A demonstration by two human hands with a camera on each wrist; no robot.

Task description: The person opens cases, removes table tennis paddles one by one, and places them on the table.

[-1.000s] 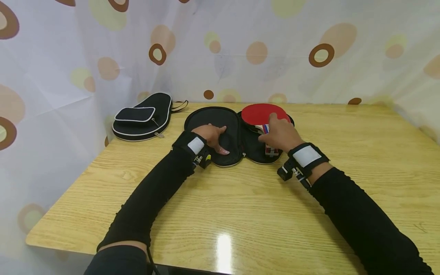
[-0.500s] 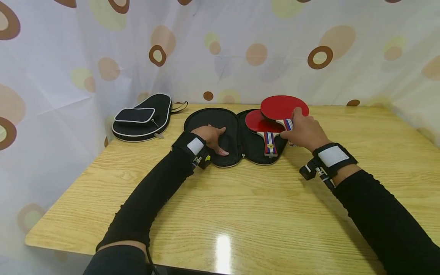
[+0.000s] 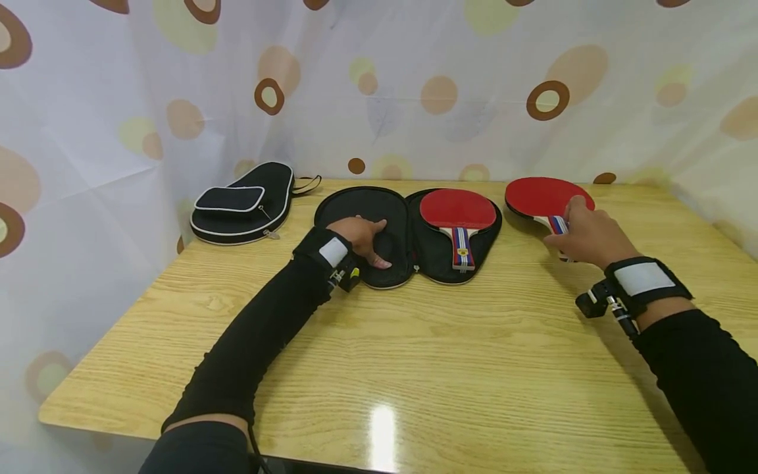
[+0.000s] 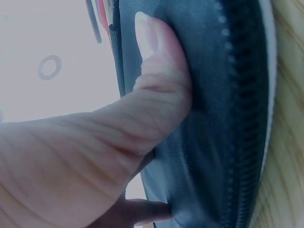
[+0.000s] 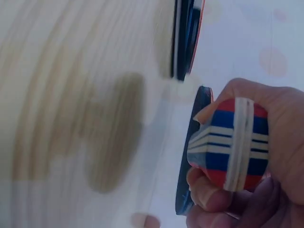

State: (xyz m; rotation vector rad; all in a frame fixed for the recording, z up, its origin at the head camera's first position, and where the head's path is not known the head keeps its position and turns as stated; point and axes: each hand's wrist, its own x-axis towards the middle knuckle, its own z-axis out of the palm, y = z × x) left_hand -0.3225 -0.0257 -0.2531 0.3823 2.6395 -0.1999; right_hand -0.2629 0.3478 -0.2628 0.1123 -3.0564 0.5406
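A black paddle case (image 3: 346,207) lies unzipped and spread flat at the table's far middle. My left hand (image 3: 362,238) rests on its left half, the thumb (image 4: 156,80) pressing the dark lining (image 4: 223,118). A red paddle (image 3: 458,210) lies in the right half, handle toward me. To the right of the case, my right hand (image 3: 586,238) grips the striped handle (image 5: 230,142) of a second red paddle (image 3: 545,194). It is held low over the wood.
A second black case (image 3: 245,204), zipped shut with a white-piped pocket, lies at the far left near the table's (image 3: 414,368) edge. A spotted curtain (image 3: 379,85) hangs close behind and to the left.
My right hand lifted the top paddle off the one in the case and carried it right, out over the table. The left hand stayed on the case.
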